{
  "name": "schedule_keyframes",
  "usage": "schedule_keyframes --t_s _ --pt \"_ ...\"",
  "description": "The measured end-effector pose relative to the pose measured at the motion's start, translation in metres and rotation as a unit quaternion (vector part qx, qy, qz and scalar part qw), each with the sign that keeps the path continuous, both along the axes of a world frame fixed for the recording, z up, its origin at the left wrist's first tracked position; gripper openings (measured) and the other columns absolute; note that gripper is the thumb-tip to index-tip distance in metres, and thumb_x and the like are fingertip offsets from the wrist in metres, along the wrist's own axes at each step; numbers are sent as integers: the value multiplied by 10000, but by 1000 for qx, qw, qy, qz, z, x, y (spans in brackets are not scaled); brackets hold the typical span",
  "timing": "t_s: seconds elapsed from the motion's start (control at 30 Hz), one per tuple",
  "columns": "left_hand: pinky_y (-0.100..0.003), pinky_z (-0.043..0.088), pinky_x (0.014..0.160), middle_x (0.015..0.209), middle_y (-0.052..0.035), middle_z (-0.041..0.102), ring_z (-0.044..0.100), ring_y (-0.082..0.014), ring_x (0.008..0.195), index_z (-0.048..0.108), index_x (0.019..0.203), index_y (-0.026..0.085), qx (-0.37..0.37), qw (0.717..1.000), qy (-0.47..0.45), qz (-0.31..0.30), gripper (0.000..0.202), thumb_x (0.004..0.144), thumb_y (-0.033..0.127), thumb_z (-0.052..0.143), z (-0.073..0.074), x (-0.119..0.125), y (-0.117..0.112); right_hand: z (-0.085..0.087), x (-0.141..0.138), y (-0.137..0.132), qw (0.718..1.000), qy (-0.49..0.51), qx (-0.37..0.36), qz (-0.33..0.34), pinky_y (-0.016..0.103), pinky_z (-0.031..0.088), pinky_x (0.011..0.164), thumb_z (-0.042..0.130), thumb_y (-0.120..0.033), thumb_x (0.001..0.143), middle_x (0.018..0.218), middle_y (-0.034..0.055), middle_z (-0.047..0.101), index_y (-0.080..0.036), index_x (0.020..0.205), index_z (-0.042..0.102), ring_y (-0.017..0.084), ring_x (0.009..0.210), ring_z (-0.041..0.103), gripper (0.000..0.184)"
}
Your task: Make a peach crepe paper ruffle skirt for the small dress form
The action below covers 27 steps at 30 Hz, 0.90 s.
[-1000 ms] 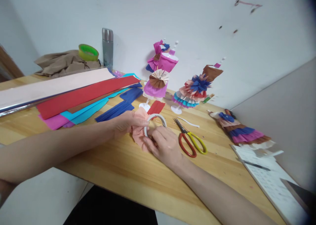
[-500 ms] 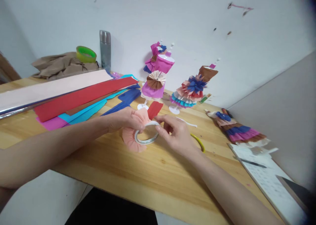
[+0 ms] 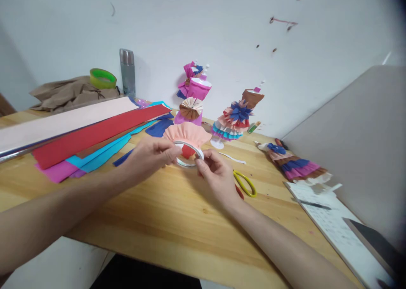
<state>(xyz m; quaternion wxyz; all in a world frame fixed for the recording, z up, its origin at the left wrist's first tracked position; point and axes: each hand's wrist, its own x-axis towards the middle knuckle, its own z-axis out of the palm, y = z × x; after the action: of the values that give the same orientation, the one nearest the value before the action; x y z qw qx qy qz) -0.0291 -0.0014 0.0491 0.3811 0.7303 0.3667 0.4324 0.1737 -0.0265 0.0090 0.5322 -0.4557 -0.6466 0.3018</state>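
Observation:
My left hand (image 3: 148,155) pinches a gathered peach crepe-paper ruffle (image 3: 187,133) that fans upward above the wooden table (image 3: 177,221). A white roll of tape (image 3: 190,152) sits against the ruffle, and my right hand (image 3: 217,174) pinches its near edge. Both hands are closed around these pieces, held just above the tabletop. A red paper scrap (image 3: 187,152) shows through the ring of the roll.
Long crepe-paper sheets (image 3: 79,128) in pink, red, blue and magenta lie at the left. Two dressed paper dolls on stands (image 3: 193,94) (image 3: 236,117) are behind; a third (image 3: 292,164) lies at the right. Scissors (image 3: 244,182), a notepad with pen (image 3: 330,221), a flask (image 3: 127,72), green tape (image 3: 102,78).
The peach ruffle has been turned from hanging below the tape roll to fanning up above it. Both hands rose slightly and moved back on the table. The view shifted left.

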Motion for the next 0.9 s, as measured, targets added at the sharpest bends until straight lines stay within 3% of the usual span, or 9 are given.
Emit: schedule_keyframes --t_s 0.07,0.13,0.23,0.3,0.4,0.6,0.77,0.9 --pt "-248 458 583 769 -55 677 578 -140 656 715 752 137 -141 981 -95 -97 318 823 431 614 -8 8 -3 -3 -4 -4 1000 6 2 4 232 386 505 615 -323 831 671 -22 529 -191 833 617 106 554 470 133" --pt "-268 481 709 905 -74 689 606 -161 797 713 860 148 -209 948 -198 -133 265 848 394 615 -17 16 -5 -8 -8 -8 1000 18 1 15 233 404 511 636 -309 822 676 -22 543 -192 853 631 105 554 485 121" --pt "-309 481 803 861 -61 670 613 -183 853 696 804 162 -248 906 -276 -202 239 885 357 584 -29 24 -8 -12 -13 -12 998 42 -9 48 236 421 504 656 -297 812 695 -17 567 -191 866 649 102 538 517 119" --pt "-317 485 762 773 -45 648 605 -180 783 685 721 165 -266 882 -309 -235 269 877 365 597 -34 27 -11 -13 -15 -14 995 51 -26 77 239 428 494 662 -300 812 693 -15 574 -187 861 656 102 518 536 123" --pt "-304 477 707 695 -30 633 585 -164 719 679 647 163 -289 861 -345 -237 269 854 332 639 -37 28 -13 -13 -15 -17 991 51 -44 114 246 435 495 649 -316 829 715 1 611 -182 858 664 110 518 567 138" --pt "-329 465 831 723 -54 657 599 -177 800 699 639 148 -292 868 -328 -233 295 851 347 648 -30 26 -12 -14 -8 -14 986 148 -8 73 228 367 480 618 -422 874 693 -28 559 -205 855 572 95 513 489 223" --pt "-309 462 756 668 -43 658 586 -157 722 694 597 139 -301 884 -291 -206 301 757 391 736 -26 24 -8 -9 -6 -11 975 188 -38 111 236 332 520 645 -425 853 696 -36 538 -225 1061 557 110 565 450 303" --pt "-282 442 688 664 -49 670 592 -165 714 728 641 151 -296 922 -202 -150 317 731 455 725 -34 22 -4 -4 -8 -8 976 184 -56 102 229 284 498 707 -406 793 622 -49 514 -201 840 576 90 513 383 248"
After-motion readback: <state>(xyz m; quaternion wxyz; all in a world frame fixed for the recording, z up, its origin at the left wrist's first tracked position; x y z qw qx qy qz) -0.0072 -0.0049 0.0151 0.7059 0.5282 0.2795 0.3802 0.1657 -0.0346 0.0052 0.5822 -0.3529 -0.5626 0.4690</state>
